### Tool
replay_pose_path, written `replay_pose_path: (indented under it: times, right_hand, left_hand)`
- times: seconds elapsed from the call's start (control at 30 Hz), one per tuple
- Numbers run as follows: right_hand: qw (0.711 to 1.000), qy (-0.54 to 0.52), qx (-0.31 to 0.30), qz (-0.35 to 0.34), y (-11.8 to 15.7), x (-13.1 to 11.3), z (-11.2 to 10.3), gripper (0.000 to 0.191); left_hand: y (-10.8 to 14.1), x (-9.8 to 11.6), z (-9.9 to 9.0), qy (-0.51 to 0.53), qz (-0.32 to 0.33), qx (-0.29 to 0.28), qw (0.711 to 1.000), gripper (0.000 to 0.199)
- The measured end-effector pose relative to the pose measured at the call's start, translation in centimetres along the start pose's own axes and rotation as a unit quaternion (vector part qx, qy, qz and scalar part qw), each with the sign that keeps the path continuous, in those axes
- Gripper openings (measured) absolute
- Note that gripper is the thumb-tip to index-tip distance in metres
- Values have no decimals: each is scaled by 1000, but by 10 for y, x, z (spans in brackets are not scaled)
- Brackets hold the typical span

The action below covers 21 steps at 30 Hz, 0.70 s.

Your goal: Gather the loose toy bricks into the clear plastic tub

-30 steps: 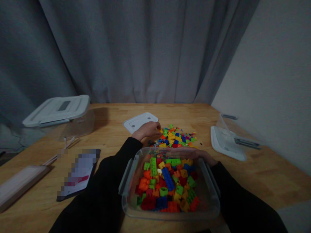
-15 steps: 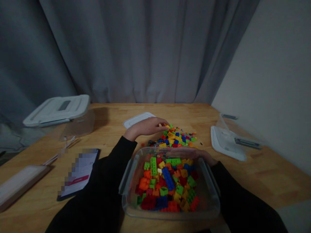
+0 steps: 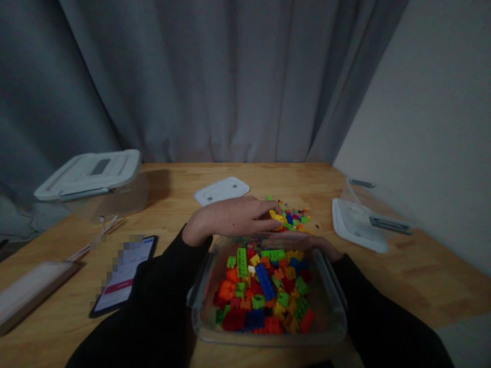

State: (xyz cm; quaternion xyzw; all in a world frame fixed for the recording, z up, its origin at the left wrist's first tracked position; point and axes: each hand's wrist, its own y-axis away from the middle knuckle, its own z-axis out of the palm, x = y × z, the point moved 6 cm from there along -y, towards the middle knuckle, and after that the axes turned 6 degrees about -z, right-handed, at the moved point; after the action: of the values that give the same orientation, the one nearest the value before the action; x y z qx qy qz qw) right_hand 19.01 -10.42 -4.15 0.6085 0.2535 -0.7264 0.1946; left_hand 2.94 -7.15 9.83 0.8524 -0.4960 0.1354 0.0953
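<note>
A clear plastic box [image 3: 268,338] holding many coloured building bricks [image 3: 264,281] stands in front of me. Beyond its far rim, more loose bricks [image 3: 293,219] lie in a pile, partly hidden by my left hand [image 3: 241,217]. That hand is palm down over the pile, fingers apart and bent at yellow bricks; whether its fingertips grip any brick is unclear. My right hand [image 3: 322,246] lies along the outside of the box's far wall, fingers stretched leftward and partly seen through the plastic.
A white lid [image 3: 222,190] lies behind the pile. On the left are a lidded clear box [image 3: 123,197], a tablet [image 3: 128,278] and a pale long block [image 3: 34,291]. An open clear box [image 3: 368,209] rests near a white lid [image 3: 355,230] on the right, beside the wall.
My left hand has moved nearer and slightly right, down over the near part of the pile, hiding more bricks. My right hand and the box have stayed in place.
</note>
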Motion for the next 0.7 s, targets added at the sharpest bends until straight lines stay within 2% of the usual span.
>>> replay_pose_path:
  times: [0.13,0.23,0.37,0.57,0.7]
  right_hand:
    - [998,31,49,27,2,18,-23,53]
    - [998,26,46,24,2,24,-30,57]
    - [999,36,36,13,-1,24,-31,61]
    - [1000,8,15,-1,-3,21,-24,54]
    - [998,46,33,-2,-2,19,-24,47]
  left_hand:
    - [5,13,8,1,22,-36,999,32]
    - [6,19,15,8,45,-53,998,30]
    - [2,23,23,5,79,-57,995,28]
    - [-3,15,32,-8,70,-81,994,23]
    - [-4,16,36,-11,78,-98,992,20]
